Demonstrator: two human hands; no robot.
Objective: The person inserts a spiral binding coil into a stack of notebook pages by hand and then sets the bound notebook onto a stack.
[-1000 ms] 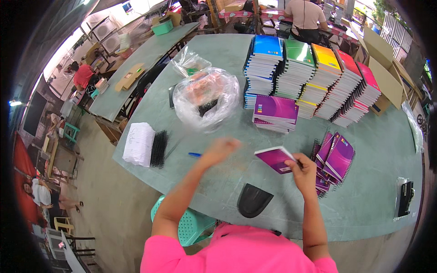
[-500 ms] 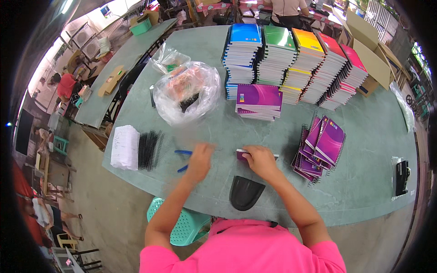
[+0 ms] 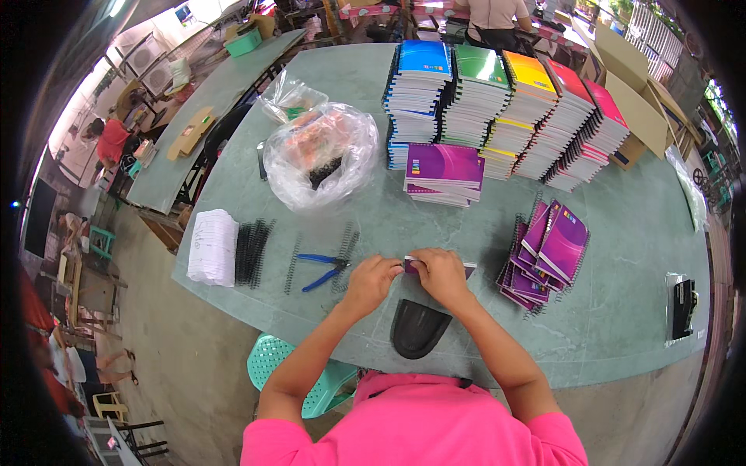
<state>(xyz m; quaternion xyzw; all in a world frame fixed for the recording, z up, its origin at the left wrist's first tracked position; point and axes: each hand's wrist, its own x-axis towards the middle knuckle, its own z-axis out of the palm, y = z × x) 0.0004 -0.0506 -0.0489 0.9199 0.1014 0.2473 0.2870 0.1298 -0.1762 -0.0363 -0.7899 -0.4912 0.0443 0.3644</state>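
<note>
Just in front of me, my right hand (image 3: 440, 276) grips a small purple notebook (image 3: 469, 269), thumb on its cover, with most of it hidden under the fingers. My left hand (image 3: 371, 284) is pinched at the notebook's left end; whatever its fingertips hold is too small to make out. Left of that hand lie blue-handled pliers (image 3: 317, 258), jaws towards it, among a few loose black spiral coils (image 3: 292, 266). A dark, rounded pad-like piece (image 3: 420, 329) rests on the table below my hands.
Spiral-bound purple notebooks (image 3: 563, 239) are piled at right. Behind stand tall stacks of coloured notebooks (image 3: 475, 101) and a purple stack (image 3: 443, 167). A plastic bag (image 3: 318, 159), black coils (image 3: 250, 252) and a white bundle (image 3: 212, 248) lie left. A green stool (image 3: 284, 365) stands below the edge.
My left hand has moved right, from beside the pliers to the notebook's end, uncovering the pliers and loose coils. My right hand stays on the notebook.
</note>
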